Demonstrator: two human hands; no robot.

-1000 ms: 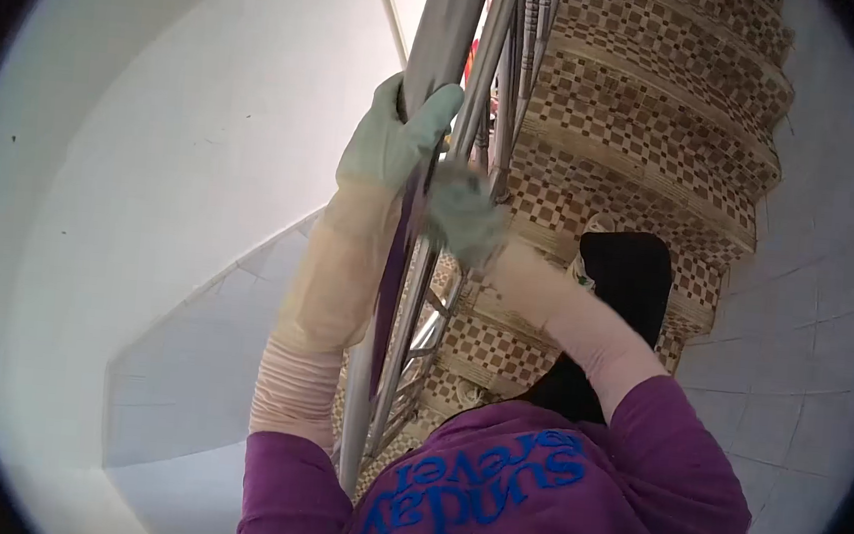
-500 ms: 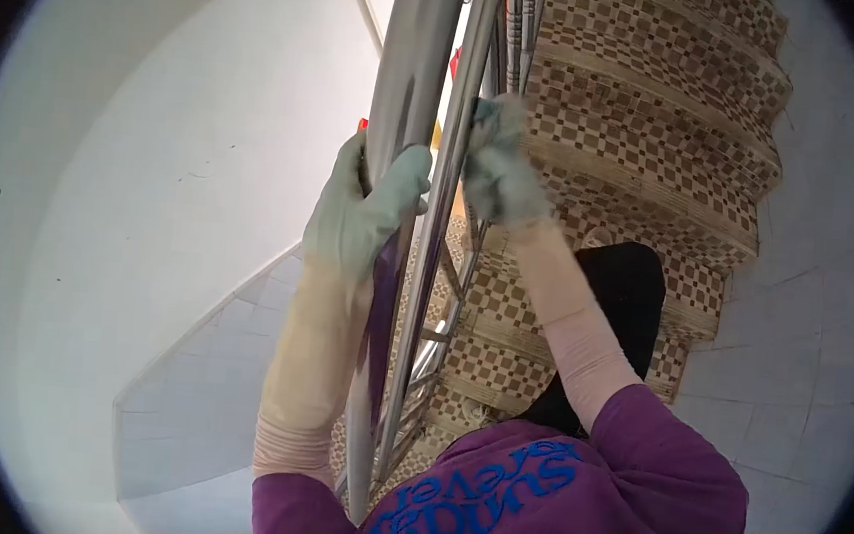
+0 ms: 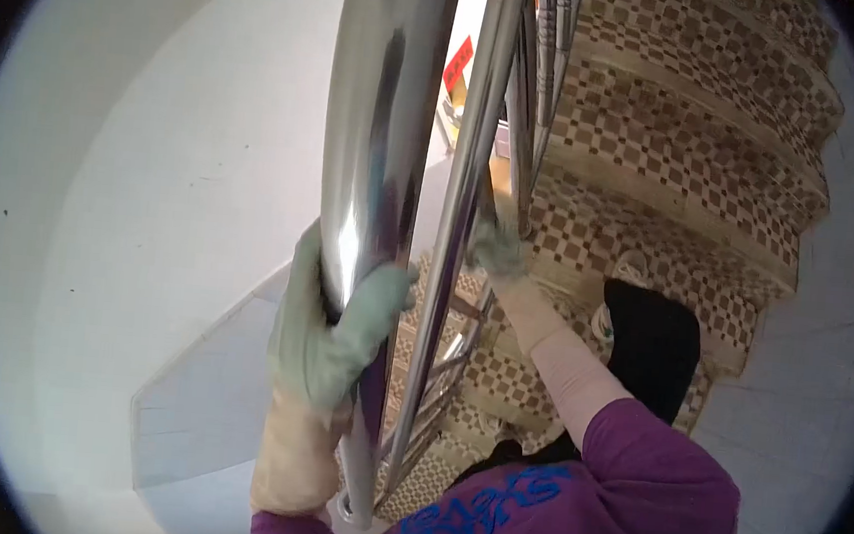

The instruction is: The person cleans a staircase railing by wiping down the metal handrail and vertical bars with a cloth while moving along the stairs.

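Both of my hands wear pale green rubber gloves with cream cuffs. My left hand (image 3: 337, 330) is wrapped round the thick, shiny metal handrail (image 3: 387, 133), thumb on the near side. To its right and farther down, my right hand (image 3: 498, 250) is closed beside the thin metal balusters (image 3: 473, 150). Its fingers are blurred and partly behind a bar, so whatever it grips cannot be made out. The handrail surface mirrors purple from the sleeve.
Checker-patterned stairs (image 3: 678, 136) curve up on the right, with a shoe (image 3: 632, 267) on a step. A white wall (image 3: 156, 145) stands on the left, tiled along its lower part. A red sign (image 3: 458, 64) shows between the rails.
My left hand has moved down and toward my body along the handrail. My right hand has shifted lower beside the balusters. The handrail looks larger as the view has moved.
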